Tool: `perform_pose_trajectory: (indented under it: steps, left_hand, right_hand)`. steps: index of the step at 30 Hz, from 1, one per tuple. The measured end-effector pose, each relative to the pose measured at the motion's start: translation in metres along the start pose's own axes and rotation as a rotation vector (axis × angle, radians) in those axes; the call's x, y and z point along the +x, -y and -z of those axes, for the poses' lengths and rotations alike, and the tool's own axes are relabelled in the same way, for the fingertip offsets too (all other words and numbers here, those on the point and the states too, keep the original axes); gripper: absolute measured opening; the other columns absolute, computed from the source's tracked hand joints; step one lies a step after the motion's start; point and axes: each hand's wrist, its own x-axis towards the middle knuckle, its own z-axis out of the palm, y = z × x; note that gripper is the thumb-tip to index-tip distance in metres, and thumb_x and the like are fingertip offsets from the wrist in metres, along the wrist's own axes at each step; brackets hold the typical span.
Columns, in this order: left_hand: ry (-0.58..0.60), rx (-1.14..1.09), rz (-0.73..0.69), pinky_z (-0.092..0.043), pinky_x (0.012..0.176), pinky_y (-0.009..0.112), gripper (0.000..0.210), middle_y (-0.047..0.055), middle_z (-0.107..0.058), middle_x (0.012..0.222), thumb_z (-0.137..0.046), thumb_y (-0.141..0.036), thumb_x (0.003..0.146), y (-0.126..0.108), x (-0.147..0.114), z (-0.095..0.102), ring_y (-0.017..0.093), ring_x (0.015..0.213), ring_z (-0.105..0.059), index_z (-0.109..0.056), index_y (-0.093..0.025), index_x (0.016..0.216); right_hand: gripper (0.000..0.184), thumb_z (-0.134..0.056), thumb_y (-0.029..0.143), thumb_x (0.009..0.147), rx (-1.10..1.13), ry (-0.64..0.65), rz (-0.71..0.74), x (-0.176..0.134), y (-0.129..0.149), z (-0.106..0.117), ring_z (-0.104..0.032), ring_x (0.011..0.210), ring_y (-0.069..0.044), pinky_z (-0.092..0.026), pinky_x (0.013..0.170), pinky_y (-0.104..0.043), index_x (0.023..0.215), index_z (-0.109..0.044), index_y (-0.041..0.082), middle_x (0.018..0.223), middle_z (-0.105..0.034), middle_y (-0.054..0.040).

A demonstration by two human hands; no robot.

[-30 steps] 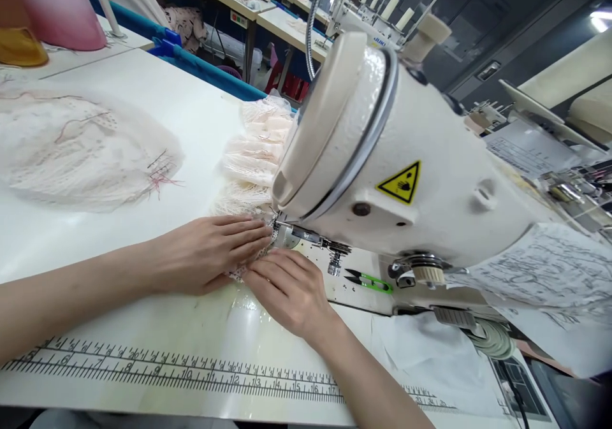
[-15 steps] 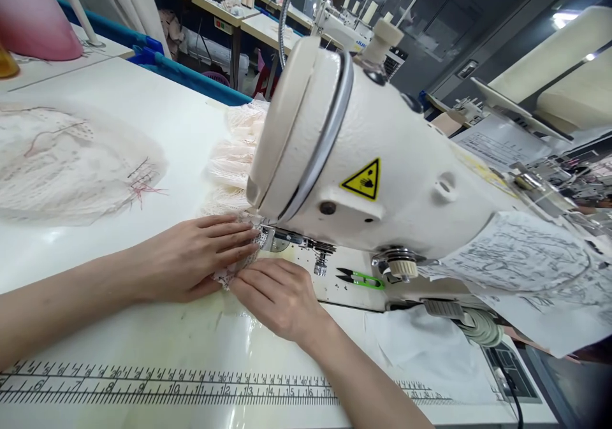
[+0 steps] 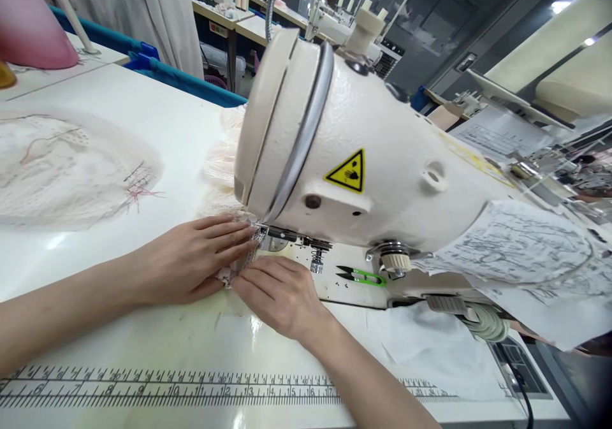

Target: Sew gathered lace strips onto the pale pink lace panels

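Note:
A strip of pale lace (image 3: 245,260) lies under the head of a white sewing machine (image 3: 291,136). My left hand (image 3: 191,257) rests flat on the lace with its fingers stretched toward the needle area. Close beside it, my right hand (image 3: 282,295) has its fingers bent together at the lace's near edge, seemingly pinching it. The fingertips of the right hand are partly hidden. Beyond the left hand, gathered pale ruffles (image 3: 222,167) spread behind the machine head. The needle point is hidden from view.
Green-handled thread snips (image 3: 366,278) lie on the machine bed. A sheer embroidered piece (image 3: 71,167) with loose red threads is on the left. A printed ruler (image 3: 191,391) runs along the front edge. White cloth (image 3: 430,346) lies at right.
The view has shifted slightly, so the machine head appears farther left. Both hands keep nearly the same pose on the lace. The grey draped cloth at the back shows farther right.

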Motion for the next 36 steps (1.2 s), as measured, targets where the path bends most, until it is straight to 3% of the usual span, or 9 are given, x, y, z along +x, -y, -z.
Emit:
perform_pose_trajectory:
  steps: [7, 11, 18, 22, 28, 36]
  left_hand:
    - [0.041, 0.068, 0.020, -0.031, 0.129, 0.044, 0.055, 0.010, -0.067, 0.144, -0.047, -0.037, 0.101, -0.006, 0.000, 0.000, 0.028, 0.144, -0.054, -0.054, -0.016, 0.152]
    - [0.010, 0.062, 0.031, -0.031, 0.129, 0.046, 0.055, 0.010, -0.066, 0.145, -0.048, -0.037, 0.101, -0.008, 0.000, -0.001, 0.030, 0.145, -0.053, -0.055, -0.016, 0.151]
    - [-0.063, 0.048, 0.078, -0.030, 0.129, 0.046, 0.051, 0.010, -0.068, 0.143, -0.045, -0.035, 0.102, -0.015, 0.002, -0.003, 0.029, 0.144, -0.053, -0.058, -0.018, 0.149]
    - [-0.070, 0.089, 0.081, -0.029, 0.129, 0.046, 0.048, 0.012, -0.069, 0.141, -0.041, -0.032, 0.104, -0.019, 0.003, -0.004, 0.029, 0.144, -0.053, -0.063, -0.015, 0.143]
    - [-0.092, 0.061, 0.093, -0.031, 0.129, 0.047, 0.045, 0.009, -0.069, 0.141, -0.043, -0.033, 0.105, -0.020, 0.004, -0.007, 0.028, 0.145, -0.052, -0.062, -0.020, 0.144]
    - [-0.089, 0.062, 0.088, -0.032, 0.129, 0.046, 0.049, 0.014, -0.065, 0.147, -0.055, -0.034, 0.100, -0.018, 0.003, -0.007, 0.031, 0.144, -0.053, -0.060, -0.018, 0.146]
  right_hand:
    - [0.020, -0.060, 0.006, 0.099, -0.057, 0.052, -0.036, -0.006, -0.003, 0.001, -0.071, 0.086, -0.010, -0.059, 0.085, -0.024, 0.090, -0.072, 0.020, 0.086, -0.077, 0.0032]
    - [0.023, -0.058, 0.006, 0.100, -0.063, 0.074, -0.066, -0.009, -0.003, 0.004, -0.072, 0.086, -0.011, -0.059, 0.086, -0.023, 0.090, -0.072, 0.020, 0.086, -0.077, 0.0035]
    - [0.029, -0.056, 0.002, 0.098, -0.087, 0.226, -0.105, -0.018, -0.008, 0.006, -0.071, 0.099, -0.013, -0.059, 0.088, -0.026, 0.097, -0.074, 0.024, 0.095, -0.077, 0.0008]
    - [0.026, -0.057, 0.003, 0.099, -0.083, 0.200, -0.121, -0.020, -0.011, 0.006, -0.072, 0.093, -0.012, -0.059, 0.089, -0.026, 0.094, -0.073, 0.023, 0.090, -0.076, 0.0009]
    - [0.018, -0.063, 0.010, 0.101, -0.105, 0.181, -0.146, -0.019, -0.015, 0.009, -0.071, 0.087, -0.013, -0.058, 0.087, -0.027, 0.095, -0.073, 0.023, 0.090, -0.076, 0.0004]
    - [0.015, -0.063, 0.009, 0.100, -0.171, 0.138, -0.180, -0.017, -0.017, 0.016, -0.070, 0.081, -0.012, -0.044, 0.067, -0.025, 0.099, -0.073, 0.020, 0.092, -0.078, 0.0001]
